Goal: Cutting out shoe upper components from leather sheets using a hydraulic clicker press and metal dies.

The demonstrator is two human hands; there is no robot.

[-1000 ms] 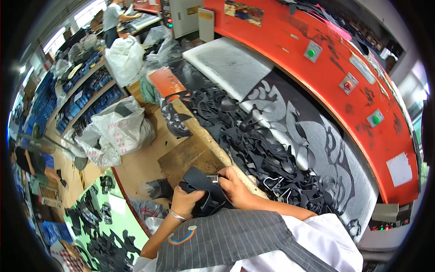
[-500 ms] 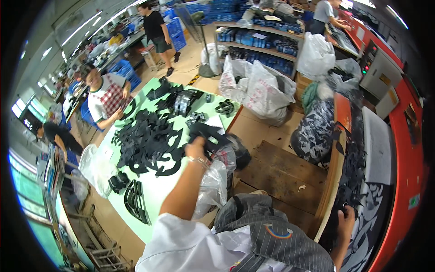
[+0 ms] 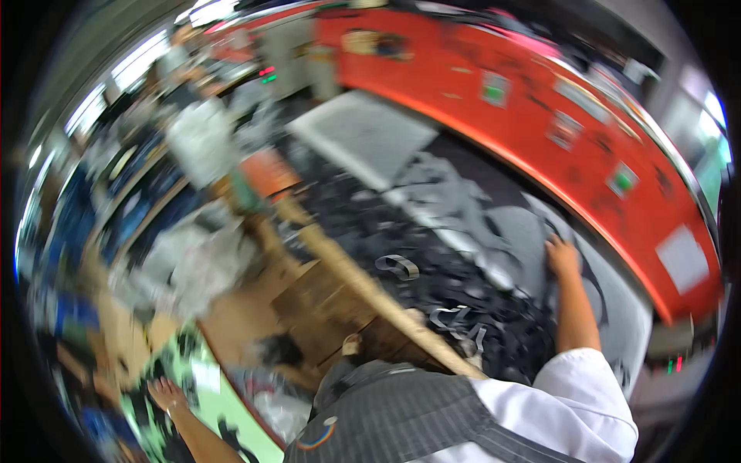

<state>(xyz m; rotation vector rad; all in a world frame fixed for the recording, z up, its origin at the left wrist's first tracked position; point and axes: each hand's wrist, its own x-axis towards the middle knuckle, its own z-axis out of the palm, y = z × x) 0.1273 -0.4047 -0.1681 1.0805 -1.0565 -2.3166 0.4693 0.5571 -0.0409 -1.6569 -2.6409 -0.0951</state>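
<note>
My left hand (image 3: 164,392) is over the light green table (image 3: 245,403) at lower left. Its fingers look spread, and black cut pieces (image 3: 184,356) lie around it. To the right, my outstretched right hand (image 3: 563,256) is at a grey sheet with dark curved cut-outs (image 3: 505,229) on the bed beside the red machine (image 3: 451,77). Motion blur hides whether its fingers grip anything. Between my arms, a heap of black scraps (image 3: 432,289) fills the trough in front of the sheet, with several pale looped strips among them.
A wooden rail (image 3: 378,299) edges the trough on my side. White sacks (image 3: 197,258) stand on the floor at left, near shelves (image 3: 139,193) of blue goods. A clear plastic bag (image 3: 279,413) hangs by the green table. A pale grey panel (image 3: 367,135) lies farther along the bed.
My view has swung right, toward the red machine. My right hand has reached out from the scraps to the cut sheet. The black piece my left hand held is no longer seen in it.
</note>
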